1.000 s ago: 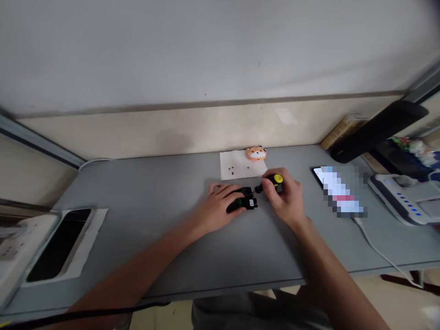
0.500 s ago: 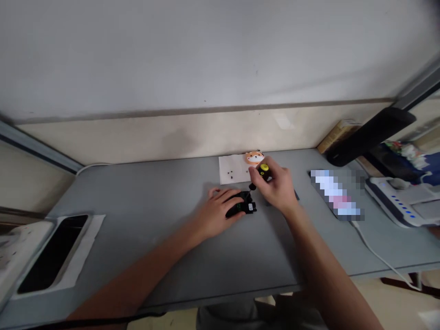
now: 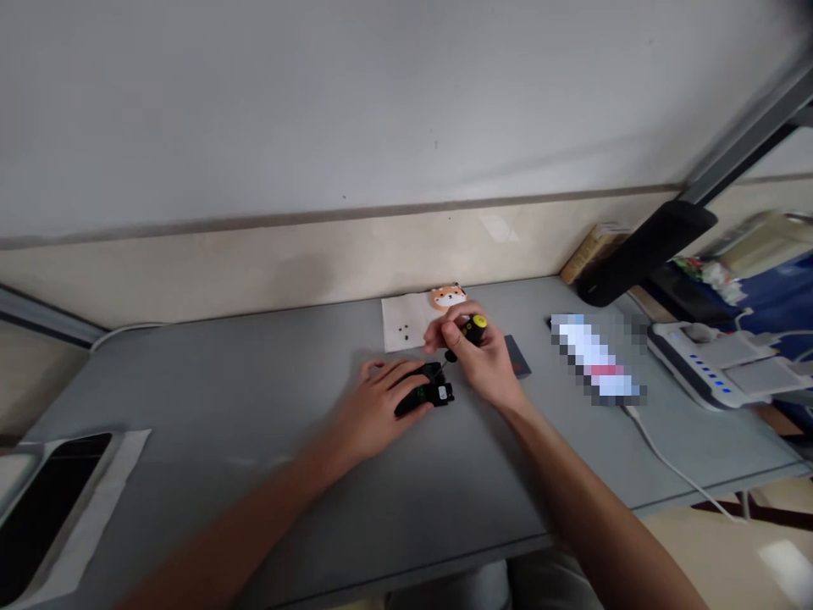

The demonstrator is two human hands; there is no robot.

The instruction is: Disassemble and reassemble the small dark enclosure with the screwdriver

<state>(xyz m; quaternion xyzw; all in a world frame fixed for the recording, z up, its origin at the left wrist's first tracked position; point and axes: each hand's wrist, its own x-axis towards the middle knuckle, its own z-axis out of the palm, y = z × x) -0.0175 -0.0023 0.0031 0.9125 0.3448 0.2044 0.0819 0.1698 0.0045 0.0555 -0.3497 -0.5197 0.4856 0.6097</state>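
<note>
A small black device (image 3: 440, 393), shaped like an opened computer mouse with green marks and a white label, lies on the grey table. My left hand (image 3: 381, 411) is closed around its left side and presses it to the tabletop. In my right hand (image 3: 488, 366) is a screwdriver (image 3: 475, 327) with a black and yellow handle. It is tilted, and its thin shaft points down into the upper part of the device; whether the tip sits on a screw is too small to tell. Just behind, several tiny dark screws (image 3: 404, 331) lie on a white paper sheet (image 3: 395, 310).
An orange and white dog-face item (image 3: 448, 297) rests on the paper. A dark flat piece (image 3: 517, 356) is right of my right hand. Farther right are a lit phone (image 3: 594, 356) on a cable, a power strip (image 3: 711, 373) and a black cylinder (image 3: 648, 254). Another phone (image 3: 54, 517) lies left.
The view has swung to the right, so things appear shifted left. My right fingers have loosened and spread a little around the screwdriver handle. My left hand keeps its hold on the device.
</note>
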